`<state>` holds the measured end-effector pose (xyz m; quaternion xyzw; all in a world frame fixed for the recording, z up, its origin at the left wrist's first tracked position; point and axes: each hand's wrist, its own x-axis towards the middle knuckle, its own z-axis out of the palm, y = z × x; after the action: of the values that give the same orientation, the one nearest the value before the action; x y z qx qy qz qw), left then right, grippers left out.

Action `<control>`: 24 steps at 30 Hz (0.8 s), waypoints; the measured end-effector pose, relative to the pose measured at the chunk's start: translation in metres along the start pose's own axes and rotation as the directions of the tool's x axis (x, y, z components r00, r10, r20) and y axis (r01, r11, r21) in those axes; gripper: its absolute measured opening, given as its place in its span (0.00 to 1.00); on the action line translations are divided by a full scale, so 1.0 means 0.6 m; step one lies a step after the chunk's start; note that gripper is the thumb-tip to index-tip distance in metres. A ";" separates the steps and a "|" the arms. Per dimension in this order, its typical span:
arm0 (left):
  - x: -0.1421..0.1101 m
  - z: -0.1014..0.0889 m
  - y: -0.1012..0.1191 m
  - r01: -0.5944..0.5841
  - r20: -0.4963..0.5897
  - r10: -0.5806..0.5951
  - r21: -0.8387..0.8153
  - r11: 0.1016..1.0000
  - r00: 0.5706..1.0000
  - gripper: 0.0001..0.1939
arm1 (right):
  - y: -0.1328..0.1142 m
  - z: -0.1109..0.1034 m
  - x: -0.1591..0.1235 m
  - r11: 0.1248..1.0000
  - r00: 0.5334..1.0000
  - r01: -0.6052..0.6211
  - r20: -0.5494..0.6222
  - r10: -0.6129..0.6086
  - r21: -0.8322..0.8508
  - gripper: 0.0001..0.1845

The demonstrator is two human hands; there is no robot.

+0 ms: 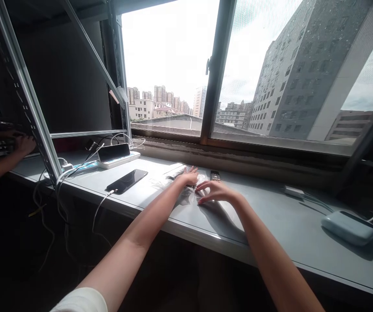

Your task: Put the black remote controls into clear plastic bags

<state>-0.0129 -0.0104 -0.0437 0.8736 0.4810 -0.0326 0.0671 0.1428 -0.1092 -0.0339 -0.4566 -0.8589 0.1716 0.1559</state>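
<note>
Clear plastic bags (188, 198) lie crumpled in the sunlight on the pale tabletop. Over them rests my left hand (189, 177), its fingers stretched out and spread. My right hand (215, 191) is at the right side of the plastic, fingers curved and thumb held apart from them. Its fingertips are close to the plastic; whether they touch it I cannot tell. A dark handset with buttons, like a remote control (215, 175), lies just behind my right hand. What the bags contain is hard to make out in the glare.
A smartphone (128, 181) with a white cable lies to the left. Behind it, another phone (113, 151) leans on a white power strip (119, 161) among cables. A metal shelf post (33, 99) stands left, near another person's hand (24, 145). A blue-grey case (349, 227) and white adapter (293, 191) sit right.
</note>
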 end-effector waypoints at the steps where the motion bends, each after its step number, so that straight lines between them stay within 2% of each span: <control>1: -0.002 -0.002 0.001 -0.002 0.000 0.002 -0.008 1.000 1.000 0.34 | 0.002 0.001 0.001 1.000 1.000 0.016 0.000 -0.016 0.014 0.22; 6: -0.006 -0.003 0.001 -0.013 -0.029 0.011 -0.097 0.995 1.000 0.36 | 0.016 0.008 0.010 0.996 0.996 0.084 -0.027 -0.083 0.038 0.10; 8: -0.005 -0.001 0.000 -0.003 -0.031 -0.001 -0.130 0.991 1.000 0.36 | 0.019 0.010 0.013 0.996 0.994 0.088 -0.061 -0.088 0.011 0.08; 10: -0.005 0.001 -0.002 0.003 -0.036 -0.009 -0.169 0.986 0.999 0.35 | 0.018 0.011 0.014 0.999 0.992 0.048 -0.117 -0.051 -0.023 0.09; 12: -0.005 0.002 -0.003 -0.003 -0.037 -0.004 -0.194 0.981 0.999 0.34 | 0.012 0.009 0.013 0.993 0.975 -0.083 -0.214 0.064 -0.081 0.09; 15: -0.005 0.003 -0.005 -0.021 -0.044 0.012 -0.222 0.975 0.999 0.34 | 0.001 0.002 0.008 0.936 0.886 -0.320 -0.397 0.240 -0.148 0.12; 19: 0.000 0.006 -0.008 -0.009 -0.056 -0.003 -0.214 0.977 0.998 0.34 | -0.006 -0.006 0.004 0.898 0.759 -0.435 -0.566 0.324 -0.070 0.12; 22: 0.008 0.008 -0.010 0.009 -0.074 -0.022 -0.174 0.985 0.997 0.35 | 0.001 -0.007 0.007 0.906 0.642 -0.401 -0.663 0.385 0.137 0.12; 24: 0.011 0.010 -0.011 0.020 -0.077 -0.032 -0.156 0.988 0.996 0.35 | 0.010 -0.009 0.010 0.892 0.564 -0.258 -0.692 0.452 0.372 0.15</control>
<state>-0.0148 -0.0022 -0.0507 0.8600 0.4957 0.0388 0.1151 0.1463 -0.1002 -0.0310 -0.6285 -0.5753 0.0884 0.5160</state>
